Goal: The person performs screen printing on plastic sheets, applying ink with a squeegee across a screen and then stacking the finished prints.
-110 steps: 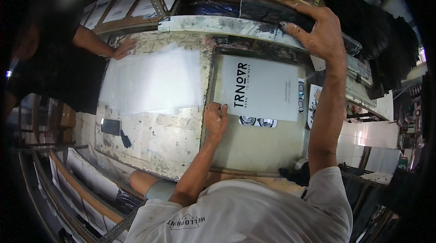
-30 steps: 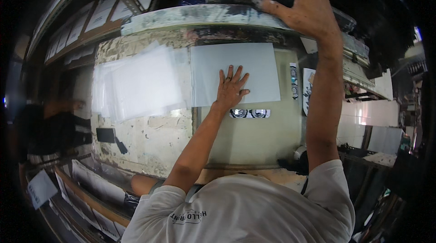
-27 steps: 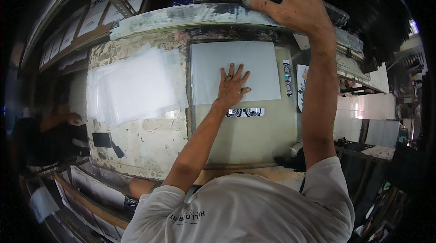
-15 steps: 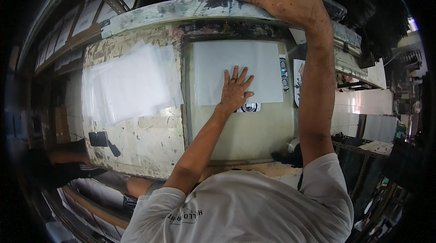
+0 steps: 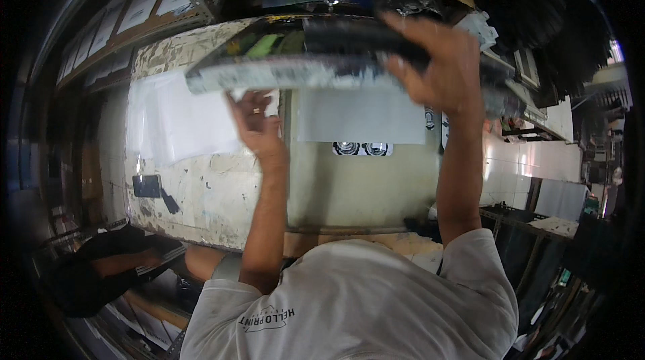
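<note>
A paint-stained printing frame [image 5: 289, 72] is tilted up over the far part of the table, smeared by motion. Along it runs a long dark bar that looks like a squeegee [image 5: 349, 36]. My right hand [image 5: 440, 64] is closed around this bar, thumb on the near side and fingers over the top. Just below the frame's near edge, my left hand [image 5: 259, 121] is raised with its fingers apart, holding nothing visible. A white sheet [image 5: 363, 118] lies on the pale printing bed [image 5: 363, 192], its far part hidden by the frame. Printed black-and-white pieces [image 5: 363, 148] show at its near edge.
Several loose, translucent white sheets [image 5: 181, 121] lie on the stained board [image 5: 208, 192] at left, with a dark phone-like rectangle [image 5: 146, 186] nearer. Boxes [image 5: 141, 7] fill a shelf at far left. Another person's arm [image 5: 127, 262] shows at lower left.
My left hand has lifted off the white sheet and moved left to the frame's edge. The frame and squeegee have swung down toward me with my right hand, covering the sheet's far part.
</note>
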Tool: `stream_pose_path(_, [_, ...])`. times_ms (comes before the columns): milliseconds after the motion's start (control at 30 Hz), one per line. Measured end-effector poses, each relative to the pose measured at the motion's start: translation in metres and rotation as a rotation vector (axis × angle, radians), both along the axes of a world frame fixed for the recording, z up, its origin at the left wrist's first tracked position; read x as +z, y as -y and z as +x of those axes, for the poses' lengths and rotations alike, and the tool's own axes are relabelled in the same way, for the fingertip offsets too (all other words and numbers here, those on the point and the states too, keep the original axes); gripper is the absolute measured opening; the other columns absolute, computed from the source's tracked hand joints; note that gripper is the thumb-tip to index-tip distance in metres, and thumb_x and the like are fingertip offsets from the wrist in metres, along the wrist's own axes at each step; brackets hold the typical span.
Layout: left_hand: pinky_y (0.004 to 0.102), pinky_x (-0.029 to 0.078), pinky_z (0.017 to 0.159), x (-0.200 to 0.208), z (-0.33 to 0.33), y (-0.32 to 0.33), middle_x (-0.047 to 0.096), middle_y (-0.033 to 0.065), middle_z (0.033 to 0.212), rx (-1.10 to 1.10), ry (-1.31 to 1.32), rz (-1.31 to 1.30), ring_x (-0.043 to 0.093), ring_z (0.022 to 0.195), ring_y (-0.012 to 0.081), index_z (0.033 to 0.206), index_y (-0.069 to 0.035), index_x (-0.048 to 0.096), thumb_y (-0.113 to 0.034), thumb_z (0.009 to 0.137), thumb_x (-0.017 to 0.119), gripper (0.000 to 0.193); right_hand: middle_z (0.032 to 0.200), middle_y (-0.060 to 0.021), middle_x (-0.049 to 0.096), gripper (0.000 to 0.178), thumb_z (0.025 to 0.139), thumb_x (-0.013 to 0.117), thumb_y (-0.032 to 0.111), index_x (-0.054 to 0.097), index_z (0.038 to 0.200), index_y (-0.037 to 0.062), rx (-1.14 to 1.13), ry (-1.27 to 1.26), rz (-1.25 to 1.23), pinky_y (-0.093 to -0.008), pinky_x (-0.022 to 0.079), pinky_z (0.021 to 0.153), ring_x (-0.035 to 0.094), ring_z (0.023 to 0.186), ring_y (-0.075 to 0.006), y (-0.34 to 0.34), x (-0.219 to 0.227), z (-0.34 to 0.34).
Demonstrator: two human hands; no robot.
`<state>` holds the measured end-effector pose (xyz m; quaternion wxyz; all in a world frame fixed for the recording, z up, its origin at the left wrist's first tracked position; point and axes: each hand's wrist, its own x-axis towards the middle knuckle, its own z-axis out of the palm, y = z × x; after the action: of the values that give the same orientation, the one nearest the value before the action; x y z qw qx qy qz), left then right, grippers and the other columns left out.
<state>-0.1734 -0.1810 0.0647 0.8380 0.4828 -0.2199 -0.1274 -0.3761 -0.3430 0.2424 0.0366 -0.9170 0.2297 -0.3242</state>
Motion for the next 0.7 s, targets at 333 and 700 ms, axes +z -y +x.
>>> stream_pose_path(333, [0.0371, 0.045, 0.106, -0.083, 0.027, -0.132, 0.060, 0.0128, 0.134, -0.171, 0.073, 0.477, 0.058, 0.120, 0.0221, 0.142, 0.007, 0.048, -0.015, 0.055, 0.098, 0.103, 0.088, -0.0108, 0.067, 0.044, 0.079, 0.078, 0.017, 0.074, 0.122, 0.0186, -0.046, -0.111, 0.478, -0.0411, 0.048, 0.072, 0.064, 0.077, -0.0291, -0.081, -0.131, -0.024])
stream_pose_path(700, [0.0475, 0.040, 0.106, -0.132, 0.031, -0.154, 0.048, 0.0178, 0.143, 0.052, 0.725, 0.781, 0.044, 0.130, 0.0368, 0.132, -0.004, 0.062, -0.023, 0.055, 0.095, 0.087, 0.119, -0.0121, 0.057, 0.076, 0.067, 0.080, 0.010, 0.058, 0.140, 0.0174, -0.142, -0.386, 0.395, -0.0480, 0.030, 0.100, 0.050, 0.114, -0.0277, -0.054, -0.222, -0.006])
